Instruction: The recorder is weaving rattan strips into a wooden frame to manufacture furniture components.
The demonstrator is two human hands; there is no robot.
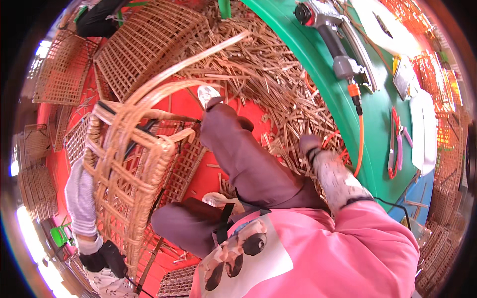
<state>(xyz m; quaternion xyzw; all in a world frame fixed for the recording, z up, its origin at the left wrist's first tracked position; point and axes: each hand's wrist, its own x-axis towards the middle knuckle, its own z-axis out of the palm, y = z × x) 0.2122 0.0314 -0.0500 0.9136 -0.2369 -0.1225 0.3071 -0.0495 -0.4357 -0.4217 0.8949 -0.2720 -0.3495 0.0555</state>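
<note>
A tan wicker basket (119, 184) stands tilted beside my left leg, its open weave facing me. Long loose rattan strips (189, 60) curve up from its top edge toward the far side. My left hand (81, 198), in a grey-white glove, grips the basket's left side; its fingertips are hidden behind the weave. A black device (107, 258) is strapped at that wrist. My right hand (310, 143) hangs low between my right leg and the green table, over the scraps and apart from the basket. Its fingers are too blurred and turned away to read.
On the green table (303, 54) at the right lie a pneumatic nail gun (338, 47) with an orange hose (361, 144) and pink-and-red handled pliers (397, 144). Cut rattan scraps (248, 64) heap on the red floor. More woven baskets (149, 44) stand far left.
</note>
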